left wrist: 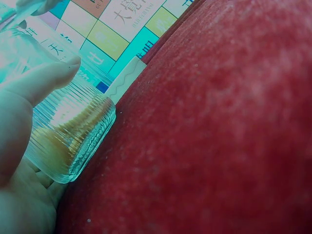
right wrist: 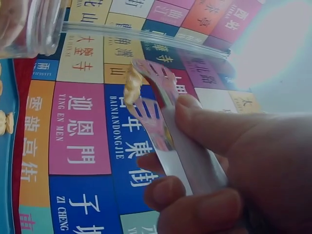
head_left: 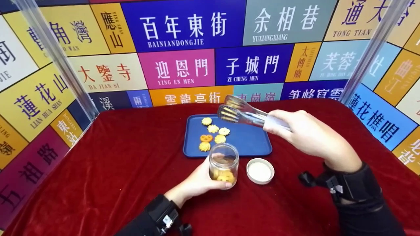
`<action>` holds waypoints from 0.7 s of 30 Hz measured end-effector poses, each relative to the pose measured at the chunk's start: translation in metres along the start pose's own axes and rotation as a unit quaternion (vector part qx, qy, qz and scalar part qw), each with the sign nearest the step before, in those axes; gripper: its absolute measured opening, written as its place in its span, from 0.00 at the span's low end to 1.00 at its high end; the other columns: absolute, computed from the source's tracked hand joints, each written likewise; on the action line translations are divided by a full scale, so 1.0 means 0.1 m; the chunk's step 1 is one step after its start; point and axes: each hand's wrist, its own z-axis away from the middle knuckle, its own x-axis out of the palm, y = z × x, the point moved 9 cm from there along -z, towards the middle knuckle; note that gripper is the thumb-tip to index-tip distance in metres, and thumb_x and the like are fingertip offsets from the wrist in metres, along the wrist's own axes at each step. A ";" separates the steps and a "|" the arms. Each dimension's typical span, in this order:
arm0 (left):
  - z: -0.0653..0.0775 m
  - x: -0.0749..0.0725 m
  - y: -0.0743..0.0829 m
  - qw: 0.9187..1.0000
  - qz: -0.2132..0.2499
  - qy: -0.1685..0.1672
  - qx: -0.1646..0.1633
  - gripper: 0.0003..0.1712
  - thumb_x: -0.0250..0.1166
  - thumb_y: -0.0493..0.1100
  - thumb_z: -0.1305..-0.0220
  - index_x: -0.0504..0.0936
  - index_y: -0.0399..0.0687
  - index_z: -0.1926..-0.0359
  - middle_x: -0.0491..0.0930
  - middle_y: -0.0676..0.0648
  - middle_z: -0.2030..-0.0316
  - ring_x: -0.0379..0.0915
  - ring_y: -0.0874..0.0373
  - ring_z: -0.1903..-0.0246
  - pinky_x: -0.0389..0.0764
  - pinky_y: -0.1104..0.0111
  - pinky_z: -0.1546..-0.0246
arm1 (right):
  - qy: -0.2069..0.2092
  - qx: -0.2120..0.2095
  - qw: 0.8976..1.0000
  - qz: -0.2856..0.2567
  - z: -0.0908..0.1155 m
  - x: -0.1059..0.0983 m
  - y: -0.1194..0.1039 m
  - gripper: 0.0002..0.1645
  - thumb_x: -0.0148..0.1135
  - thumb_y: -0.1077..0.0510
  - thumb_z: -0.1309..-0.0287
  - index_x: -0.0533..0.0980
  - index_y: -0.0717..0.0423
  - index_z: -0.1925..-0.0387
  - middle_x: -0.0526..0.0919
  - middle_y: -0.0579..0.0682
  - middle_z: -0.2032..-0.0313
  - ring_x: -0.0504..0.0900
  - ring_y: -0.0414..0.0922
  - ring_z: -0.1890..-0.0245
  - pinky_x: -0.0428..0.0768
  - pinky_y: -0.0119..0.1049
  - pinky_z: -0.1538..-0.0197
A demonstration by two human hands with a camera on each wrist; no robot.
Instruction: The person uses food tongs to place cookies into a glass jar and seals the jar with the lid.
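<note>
My left hand [head_left: 200, 178] grips a clear ribbed glass jar [head_left: 224, 160], its mouth uncovered and several yellow cookies [head_left: 223, 175] at the bottom. In the left wrist view, the thumb lies across the wall of the jar [left wrist: 92, 109]. With my right hand [head_left: 303, 132] I hold metal tongs [head_left: 252, 117] above the far part of a blue tray [head_left: 252, 144]. The right wrist view shows a flower-shaped cookie [right wrist: 131, 88] between the slotted tong tips. On the tray's left half lie several similar cookies [head_left: 204, 146] and an orange-brown pretzel [head_left: 206, 138].
A round pale lid [head_left: 260, 170] lies inner side up to the right of the jar. Dark red cloth [head_left: 131, 164] covers the table. Clear upright posts [head_left: 59, 59] stand at the back corners, before a wall of coloured signs [head_left: 183, 26].
</note>
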 end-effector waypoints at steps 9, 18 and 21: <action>0.00 0.00 -0.01 1.000 0.001 0.000 -0.003 0.49 0.83 0.38 0.47 0.66 0.43 0.29 0.84 0.49 0.42 0.81 0.56 0.44 0.76 0.65 0.37 | -0.075 -0.054 0.996 -0.009 0.05 0.14 -0.11 0.20 0.58 0.34 0.24 0.81 0.38 0.45 0.80 0.37 0.68 0.77 0.38 0.67 0.75 0.38 0.60; -0.01 0.01 0.00 1.000 0.004 -0.007 0.000 0.48 0.83 0.37 0.46 0.66 0.43 0.28 0.84 0.48 0.42 0.81 0.56 0.43 0.77 0.64 0.37 | -0.137 -0.084 0.986 -0.034 0.05 0.30 -0.13 0.16 0.56 0.33 0.24 0.78 0.35 0.61 0.75 0.34 0.73 0.72 0.35 0.75 0.71 0.34 0.68; -0.01 0.00 0.00 1.000 -0.008 -0.005 -0.002 0.49 0.83 0.39 0.46 0.66 0.45 0.27 0.84 0.50 0.41 0.81 0.57 0.43 0.76 0.64 0.36 | -0.150 -0.097 0.983 -0.029 0.06 0.34 -0.15 0.16 0.56 0.33 0.23 0.80 0.36 0.61 0.75 0.33 0.73 0.72 0.34 0.75 0.72 0.33 0.68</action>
